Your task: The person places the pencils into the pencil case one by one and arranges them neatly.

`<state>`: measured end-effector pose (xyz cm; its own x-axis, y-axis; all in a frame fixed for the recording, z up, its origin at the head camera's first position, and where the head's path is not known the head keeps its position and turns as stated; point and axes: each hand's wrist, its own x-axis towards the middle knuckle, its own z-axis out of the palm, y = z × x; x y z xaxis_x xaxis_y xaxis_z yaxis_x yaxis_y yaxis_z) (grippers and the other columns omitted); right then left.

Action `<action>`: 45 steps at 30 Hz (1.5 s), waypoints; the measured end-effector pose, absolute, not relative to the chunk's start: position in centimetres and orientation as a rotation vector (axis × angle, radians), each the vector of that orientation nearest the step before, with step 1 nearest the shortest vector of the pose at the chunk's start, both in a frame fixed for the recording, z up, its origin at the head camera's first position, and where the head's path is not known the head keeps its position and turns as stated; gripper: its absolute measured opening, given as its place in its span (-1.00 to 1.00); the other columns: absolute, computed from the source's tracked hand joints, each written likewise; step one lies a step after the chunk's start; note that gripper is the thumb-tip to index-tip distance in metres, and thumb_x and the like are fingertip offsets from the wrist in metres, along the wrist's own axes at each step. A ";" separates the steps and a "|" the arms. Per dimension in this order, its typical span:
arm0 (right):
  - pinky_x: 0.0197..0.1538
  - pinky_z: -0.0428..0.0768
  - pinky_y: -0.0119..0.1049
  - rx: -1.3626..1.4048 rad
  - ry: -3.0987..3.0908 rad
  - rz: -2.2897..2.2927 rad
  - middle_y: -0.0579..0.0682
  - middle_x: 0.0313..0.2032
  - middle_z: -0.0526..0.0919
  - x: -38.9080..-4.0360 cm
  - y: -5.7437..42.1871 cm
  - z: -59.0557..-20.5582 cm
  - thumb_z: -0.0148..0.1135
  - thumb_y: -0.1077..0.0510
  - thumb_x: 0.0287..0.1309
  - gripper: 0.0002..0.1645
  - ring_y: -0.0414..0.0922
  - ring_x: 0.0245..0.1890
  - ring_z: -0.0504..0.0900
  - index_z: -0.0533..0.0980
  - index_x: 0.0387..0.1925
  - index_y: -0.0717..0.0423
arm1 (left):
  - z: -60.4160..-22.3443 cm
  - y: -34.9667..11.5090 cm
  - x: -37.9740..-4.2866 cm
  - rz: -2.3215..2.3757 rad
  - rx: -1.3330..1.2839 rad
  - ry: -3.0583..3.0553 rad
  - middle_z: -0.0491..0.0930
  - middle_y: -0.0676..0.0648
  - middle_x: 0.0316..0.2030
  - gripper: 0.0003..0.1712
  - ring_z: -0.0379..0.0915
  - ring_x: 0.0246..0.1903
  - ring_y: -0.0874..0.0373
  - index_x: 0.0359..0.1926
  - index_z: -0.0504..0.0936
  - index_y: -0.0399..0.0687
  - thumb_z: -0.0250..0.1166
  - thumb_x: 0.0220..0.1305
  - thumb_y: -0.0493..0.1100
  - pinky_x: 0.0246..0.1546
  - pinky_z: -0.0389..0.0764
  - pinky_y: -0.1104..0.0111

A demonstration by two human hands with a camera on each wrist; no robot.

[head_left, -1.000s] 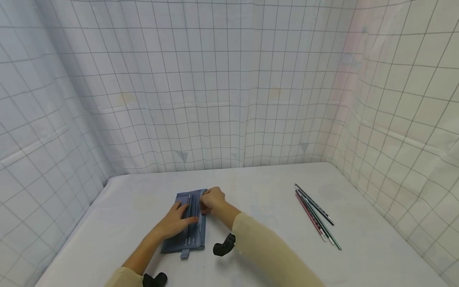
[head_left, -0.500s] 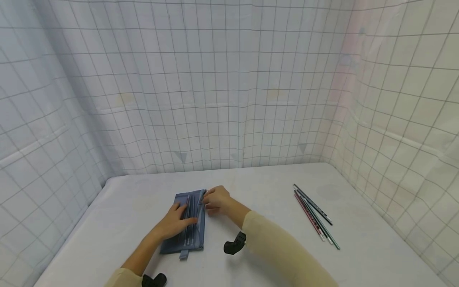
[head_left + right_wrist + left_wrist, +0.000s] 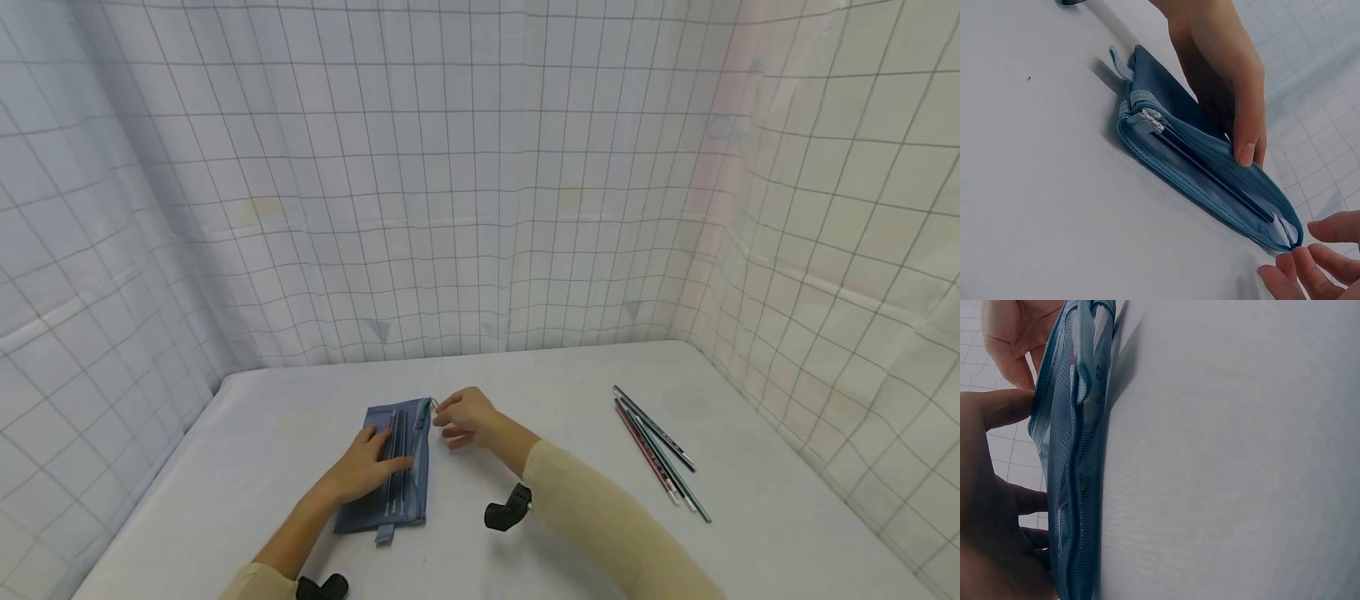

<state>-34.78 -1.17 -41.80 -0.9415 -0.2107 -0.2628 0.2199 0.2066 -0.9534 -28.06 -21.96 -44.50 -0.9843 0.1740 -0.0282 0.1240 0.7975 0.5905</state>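
Blue pouch, head view: lies flat on the white table, at the lower centre-left of the frame; loose pencils lie well apart from it, lower right.
Step in hand, head view: apparently the unzipping, near or at its end; the next move likely calls for steadying the pouch and holding its mouth apart.
Left hand, head view: reaches up from lower left, palm down, fingers spread across the pouch, resting rather than grasping.
Right hand, head view: comes from lower right, fingers loosely extended by the pouch's upper right corner, apparently released.
Left wrist view: pouch runs down the left of the frame, left fingers against it, right hand upper left.
Right wrist view: zip gapes mid-frame, pencil-like rods inside; right fingertips sit lower right, contact with the pouch's tip unclear.
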 end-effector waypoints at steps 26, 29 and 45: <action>-0.20 0.74 -0.09 0.034 2.196 -1.726 0.14 -0.14 0.70 -35.9 4.5 -42.3 0.43 0.31 0.22 -0.71 0.04 -0.21 0.73 0.62 -0.04 0.29 | -44.8 -22.4 -28.1 0.992 0.302 2.889 0.00 -0.63 0.46 0.01 -0.06 0.45 -0.56 0.46 0.22 -0.56 0.30 0.37 0.19 0.34 0.12 -0.37; -0.20 0.74 -0.09 0.050 2.206 -1.724 0.14 -0.13 0.70 -35.9 5.4 -42.4 0.43 0.32 0.22 -0.69 0.04 -0.20 0.74 0.61 -0.02 0.30 | -44.9 -22.5 -28.0 1.005 0.301 2.888 0.00 -0.62 0.46 0.02 -0.06 0.45 -0.56 0.47 0.22 -0.55 0.29 0.37 0.20 0.34 0.11 -0.37; -0.18 0.72 -0.11 0.129 2.267 -1.700 0.18 -0.05 0.67 -35.8 10.3 -42.1 0.41 0.30 0.24 -0.67 0.05 -0.16 0.73 0.60 0.02 0.30 | -44.8 -22.6 -27.9 0.977 0.283 2.887 0.00 -0.63 0.46 0.01 -0.04 0.44 -0.57 0.46 0.22 -0.55 0.29 0.38 0.20 0.32 0.13 -0.38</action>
